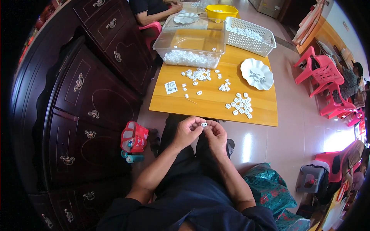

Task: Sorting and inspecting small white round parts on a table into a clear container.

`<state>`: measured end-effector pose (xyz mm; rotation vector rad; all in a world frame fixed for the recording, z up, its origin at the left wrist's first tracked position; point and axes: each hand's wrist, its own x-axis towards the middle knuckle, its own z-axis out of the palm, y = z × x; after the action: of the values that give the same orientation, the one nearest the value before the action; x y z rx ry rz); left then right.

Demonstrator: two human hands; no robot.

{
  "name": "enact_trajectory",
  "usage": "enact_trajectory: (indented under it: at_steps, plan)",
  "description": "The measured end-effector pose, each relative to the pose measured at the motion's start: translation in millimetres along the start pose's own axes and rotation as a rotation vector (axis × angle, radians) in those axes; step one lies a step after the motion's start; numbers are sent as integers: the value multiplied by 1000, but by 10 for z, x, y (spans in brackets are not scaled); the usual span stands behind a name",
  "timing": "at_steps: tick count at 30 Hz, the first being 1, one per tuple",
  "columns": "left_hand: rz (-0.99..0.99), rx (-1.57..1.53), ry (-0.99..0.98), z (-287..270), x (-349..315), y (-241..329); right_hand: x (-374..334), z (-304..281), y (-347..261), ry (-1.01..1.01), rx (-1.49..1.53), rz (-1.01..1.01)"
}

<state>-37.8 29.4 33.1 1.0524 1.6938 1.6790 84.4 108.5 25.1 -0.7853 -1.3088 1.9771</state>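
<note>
My left hand and my right hand meet above my lap, just in front of the near edge of a low wooden table. Between their fingertips they pinch a small white plastic part. Several more of these white parts lie on the table: a loose group at the right, a small cluster and a scatter near the middle. A clear plastic bin at the back holds a layer of them.
A white scalloped plate, a white lattice basket and a yellow bowl stand on the table. Another person's arm rests at the far end. Dark wooden drawers line the left. Pink chairs stand right; a green bag lies beside me.
</note>
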Motion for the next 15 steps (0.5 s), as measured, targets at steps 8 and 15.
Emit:
enact_trajectory:
  at_steps: [8,15]
  plan:
    - [130,177,-107,35,17,166,31,-76,-17,-14,177,107]
    - [225,296,-118,8,66,125,47,-128,63,-13,199,139]
